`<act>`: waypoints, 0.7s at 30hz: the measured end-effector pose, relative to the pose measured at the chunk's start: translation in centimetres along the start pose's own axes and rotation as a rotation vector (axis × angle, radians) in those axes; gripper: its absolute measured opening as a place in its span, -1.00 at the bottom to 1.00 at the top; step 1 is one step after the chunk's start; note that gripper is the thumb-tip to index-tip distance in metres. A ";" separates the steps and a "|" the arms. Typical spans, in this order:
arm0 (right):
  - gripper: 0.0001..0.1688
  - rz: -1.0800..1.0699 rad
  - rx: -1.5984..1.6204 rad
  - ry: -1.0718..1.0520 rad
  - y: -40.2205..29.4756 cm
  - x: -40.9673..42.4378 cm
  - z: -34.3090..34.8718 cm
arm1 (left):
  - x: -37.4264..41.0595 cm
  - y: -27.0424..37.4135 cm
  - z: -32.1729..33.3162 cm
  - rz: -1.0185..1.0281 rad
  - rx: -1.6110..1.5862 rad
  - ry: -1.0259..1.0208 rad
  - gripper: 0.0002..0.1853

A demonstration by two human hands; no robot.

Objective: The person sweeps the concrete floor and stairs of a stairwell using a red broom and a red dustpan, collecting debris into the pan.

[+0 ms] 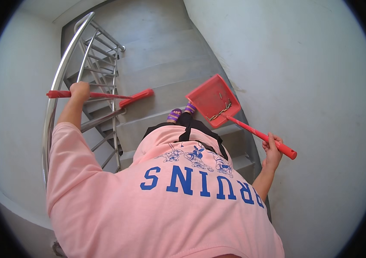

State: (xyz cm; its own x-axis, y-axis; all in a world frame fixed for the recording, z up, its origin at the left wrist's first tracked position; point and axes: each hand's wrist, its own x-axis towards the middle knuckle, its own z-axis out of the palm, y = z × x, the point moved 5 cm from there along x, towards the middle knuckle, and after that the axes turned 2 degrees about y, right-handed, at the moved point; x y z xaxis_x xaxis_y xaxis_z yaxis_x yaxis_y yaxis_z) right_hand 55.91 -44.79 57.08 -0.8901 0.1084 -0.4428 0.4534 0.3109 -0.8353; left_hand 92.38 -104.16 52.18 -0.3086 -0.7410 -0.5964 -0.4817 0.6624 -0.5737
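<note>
My left hand (80,91) is closed around the red handle of a broom (136,98), beside the metal handrail. The broom's red head lies at the left side of a stair step, close to the railing posts. On the right, my right hand (272,151) grips the upper handle of a red long-handled dustpan (213,100). Several small, thin pieces of debris (220,114) lie in the pan, mostly near its back edge. The pan is beside my feet, near the right wall; whether it touches a step I cannot tell.
A curved stainless steel handrail (63,66) with bars runs along the left. Grey stair steps (170,72) extend ahead and beneath my feet in purple sandals (174,115). A pale wall (312,80) with a dark base band stands on the right.
</note>
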 end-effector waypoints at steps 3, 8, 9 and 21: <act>-0.80 -0.023 -0.006 0.013 0.6 -1.4 0.6 | 0.2 -0.9 1.9 -0.034 -0.016 0.023 -0.80; -0.80 -0.057 -0.028 0.033 0.9 -2.9 1.4 | 1.9 -2.3 4.3 -0.092 -0.051 0.076 -0.81; -0.80 -0.061 -0.027 0.029 1.2 -3.0 1.4 | 2.0 -2.5 4.2 -0.098 -0.055 0.083 -0.81; -0.80 -0.074 -0.032 0.009 0.5 -3.0 1.5 | 1.9 -2.7 2.0 -0.103 -0.200 -0.011 -0.75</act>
State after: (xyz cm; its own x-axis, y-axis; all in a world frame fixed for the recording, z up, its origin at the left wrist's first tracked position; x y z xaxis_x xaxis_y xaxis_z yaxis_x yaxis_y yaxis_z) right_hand 58.83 -46.42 57.50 -0.9215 0.0927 -0.3772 0.3849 0.3480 -0.8548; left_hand 94.73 -107.14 51.45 -0.2406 -0.8016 -0.5473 -0.6639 0.5472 -0.5096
